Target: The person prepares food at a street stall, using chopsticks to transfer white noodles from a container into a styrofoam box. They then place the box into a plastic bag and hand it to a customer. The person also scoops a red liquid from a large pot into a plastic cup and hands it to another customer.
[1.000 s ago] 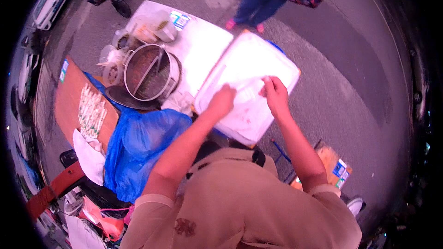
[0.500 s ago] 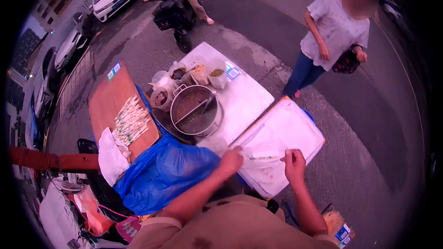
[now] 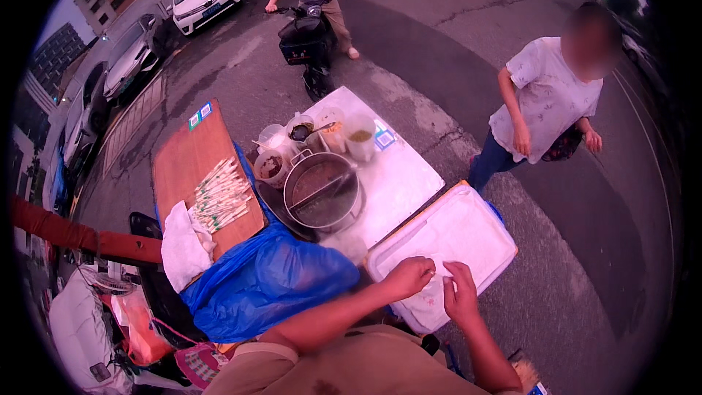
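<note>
My left hand (image 3: 411, 279) is closed in a pinch above a white, shallow tray (image 3: 479, 238). Close beside it, my right hand (image 3: 460, 294) has its thumb and fingers curled inward. A small whitish scrap (image 3: 440, 268) shows between the two sets of fingertips; its kind is too small to tell. To the left, a pile of thin white-and-green sticks (image 3: 221, 194) lies on a brown board (image 3: 186, 153). A round metal pot (image 3: 322, 190) with a divider holds dark liquid.
Several tubs, one a tub of green bits (image 3: 360, 139), stand behind the pot on a white tabletop (image 3: 406, 175). Blue plastic sheeting (image 3: 281, 271) and a white cloth (image 3: 183, 245) lie at left. A person (image 3: 545, 99) stands beyond the tray; another is at a scooter (image 3: 307, 47).
The thin white-and-green stick stretched between my hands is no longer visible. My hands have come closer together. The view has shifted, and the person at right has turned slightly.
</note>
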`<state>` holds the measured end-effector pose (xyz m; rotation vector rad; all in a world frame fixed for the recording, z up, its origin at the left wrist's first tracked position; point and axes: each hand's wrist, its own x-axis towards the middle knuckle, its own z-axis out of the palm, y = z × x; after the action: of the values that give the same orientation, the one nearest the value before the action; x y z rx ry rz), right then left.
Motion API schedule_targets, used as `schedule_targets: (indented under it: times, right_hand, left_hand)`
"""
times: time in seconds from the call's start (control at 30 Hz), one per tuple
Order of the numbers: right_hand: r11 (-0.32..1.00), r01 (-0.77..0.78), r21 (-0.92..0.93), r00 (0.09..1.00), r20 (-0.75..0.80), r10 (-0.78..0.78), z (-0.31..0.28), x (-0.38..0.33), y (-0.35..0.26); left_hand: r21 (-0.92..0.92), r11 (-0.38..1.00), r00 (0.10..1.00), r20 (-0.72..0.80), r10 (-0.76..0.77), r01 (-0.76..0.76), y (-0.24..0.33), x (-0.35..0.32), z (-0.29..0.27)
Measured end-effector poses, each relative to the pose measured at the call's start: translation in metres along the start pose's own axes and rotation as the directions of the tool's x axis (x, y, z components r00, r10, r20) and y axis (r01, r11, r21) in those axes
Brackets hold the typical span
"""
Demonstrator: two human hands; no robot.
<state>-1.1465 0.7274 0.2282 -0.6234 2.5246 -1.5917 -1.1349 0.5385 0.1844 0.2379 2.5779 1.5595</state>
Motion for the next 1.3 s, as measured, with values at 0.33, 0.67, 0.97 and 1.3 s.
schedule_targets:
  times: [0.33,0.67,0.97,1.3]
  right_hand:
    - [0.944,-0.258,0.208,0.964,0.125,0.236,0.044,0.012,0.122]
    - [0.922,-0.386,-0.038,0.628,0.721,0.293,0.018,0.049,0.128]
    - [0.962,0.274,-0.006,0.828,0.511,-0.232,0.026,0.04,0.084]
    - [0.799,0.304,-0.519,0.953,0.166,-0.254,0.045,0.017,0.074]
  left_hand:
    - [0.125,0.992,0.997,-0.078,-0.003,0.012,0.014,0.006,-0.001]
    - [0.2,0.961,0.974,0.162,0.16,-0.191,-0.026,0.06,-0.009]
    - [-0.506,0.656,0.826,0.394,-0.402,0.56,-0.092,0.049,0.023]
    - [-0.566,0.565,0.8,0.444,-0.404,0.6,-0.077,0.029,0.021]
